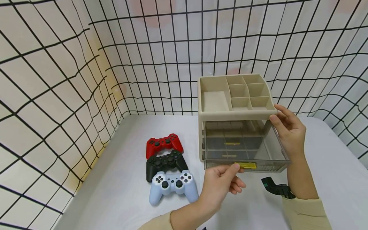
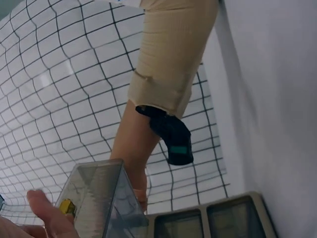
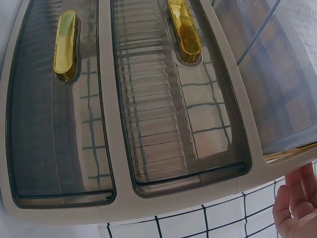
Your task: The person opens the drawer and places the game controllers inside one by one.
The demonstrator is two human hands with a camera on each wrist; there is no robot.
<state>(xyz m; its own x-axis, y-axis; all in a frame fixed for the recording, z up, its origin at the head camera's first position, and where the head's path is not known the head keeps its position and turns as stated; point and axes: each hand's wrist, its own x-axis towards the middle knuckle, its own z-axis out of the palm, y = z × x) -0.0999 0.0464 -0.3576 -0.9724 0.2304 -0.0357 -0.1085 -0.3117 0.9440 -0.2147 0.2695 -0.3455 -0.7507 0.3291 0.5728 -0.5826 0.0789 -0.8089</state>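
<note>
A beige desk organizer (image 1: 237, 116) with an open-topped compartment section stands right of centre. Its top drawer (image 1: 271, 166), clear and smoky, is pulled far out. My left hand (image 1: 217, 185) pinches the gold handle (image 1: 249, 165) on that drawer's front, thumb above and fingers below. My right hand (image 1: 291, 135) holds the organizer's upper right side, thumb at the front edge and fingers along the side. In the right wrist view, two lower drawers with gold handles (image 3: 65, 44) are pushed in. The extended drawer looks bare inside.
Left of the organizer lie three game controllers: a red one (image 1: 164, 144), a black one (image 1: 166, 163) and a light blue one (image 1: 173, 185), close together on the white table (image 1: 115, 191). A black wire grid (image 1: 161, 64) stands behind and at the sides.
</note>
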